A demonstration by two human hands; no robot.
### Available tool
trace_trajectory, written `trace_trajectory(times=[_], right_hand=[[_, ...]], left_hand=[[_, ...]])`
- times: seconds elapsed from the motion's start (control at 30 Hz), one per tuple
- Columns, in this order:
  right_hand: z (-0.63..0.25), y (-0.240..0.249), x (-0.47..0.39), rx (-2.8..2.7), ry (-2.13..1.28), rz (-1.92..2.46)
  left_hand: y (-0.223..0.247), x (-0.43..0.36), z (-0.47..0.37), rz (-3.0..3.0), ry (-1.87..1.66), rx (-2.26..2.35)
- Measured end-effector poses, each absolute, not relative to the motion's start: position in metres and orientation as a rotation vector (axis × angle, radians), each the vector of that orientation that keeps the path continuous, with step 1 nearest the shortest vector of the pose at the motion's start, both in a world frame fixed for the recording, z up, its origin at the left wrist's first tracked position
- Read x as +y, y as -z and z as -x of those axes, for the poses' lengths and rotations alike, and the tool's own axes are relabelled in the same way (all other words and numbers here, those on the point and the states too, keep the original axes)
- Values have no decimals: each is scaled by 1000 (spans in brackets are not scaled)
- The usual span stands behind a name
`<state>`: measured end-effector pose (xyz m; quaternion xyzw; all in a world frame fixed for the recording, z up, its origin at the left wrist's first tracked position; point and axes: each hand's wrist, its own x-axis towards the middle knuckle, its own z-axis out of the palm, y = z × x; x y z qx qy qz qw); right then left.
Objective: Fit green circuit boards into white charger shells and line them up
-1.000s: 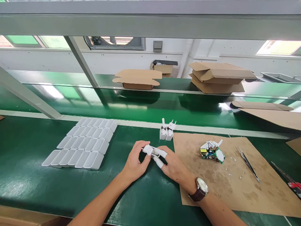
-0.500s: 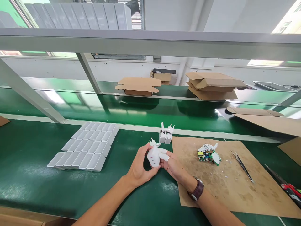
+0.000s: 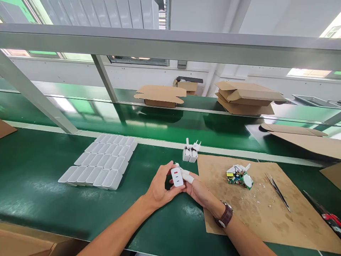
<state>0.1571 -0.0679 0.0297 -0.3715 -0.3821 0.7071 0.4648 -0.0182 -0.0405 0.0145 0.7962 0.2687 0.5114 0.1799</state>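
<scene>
Between both hands is a white USB charger [image 3: 177, 177], its port face turned up toward me, showing one red slot and two dark ones. My left hand [image 3: 159, 186] grips it from the left, thumb along the lower edge. White covers sit on two fingers of my right hand [image 3: 196, 187], which holds the charger from the right and behind. Just beyond stand two open white charger housings [image 3: 190, 153] with parts and plug pins sticking out of their tops. On the brown cardboard sheet [image 3: 239, 217] to the right lies a circuit board assembly [image 3: 239, 175].
Rows of white plastic cases [image 3: 102, 160] stand at the left. Tweezers [image 3: 277, 191] lie on the cardboard; red-handled pliers or cutters [image 3: 330, 217] are at the far right. Flattened boxes [image 3: 246, 97] rest on the back ledge, below a grey metal beam [image 3: 170, 44].
The charger has been tilted so its port face now points toward me, where its broad side showed before. Both hands keep hold of it. The view has shifted slightly.
</scene>
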Motion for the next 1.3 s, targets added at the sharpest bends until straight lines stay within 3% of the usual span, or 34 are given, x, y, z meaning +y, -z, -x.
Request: trace_trajectory(times=[0.27,0.47,0.77,0.97,1.13,1.3], right_hand=[[-166,-20,-62,-1363,-1150,1051],[-197,-11,-43,-1173,-656,1273],[-211,18,-23,-1247,-624,1313],[-210,21,-23,-1263,-515,1312],[-204,5,-36,-1329,-388,1262],[-184,-14,-61,-1801,-30,1071]], left_hand=[[-4,-30,24,-2242,-1239,1153],[11,-4,28,-1784,-1169,1306],[10,55,-9,-1702,-1137,1154],[9,50,-23,-1791,-1092,1099],[-18,10,19,-1970,-1066,1200],[-62,-23,99,-2482,-1209,1516]])
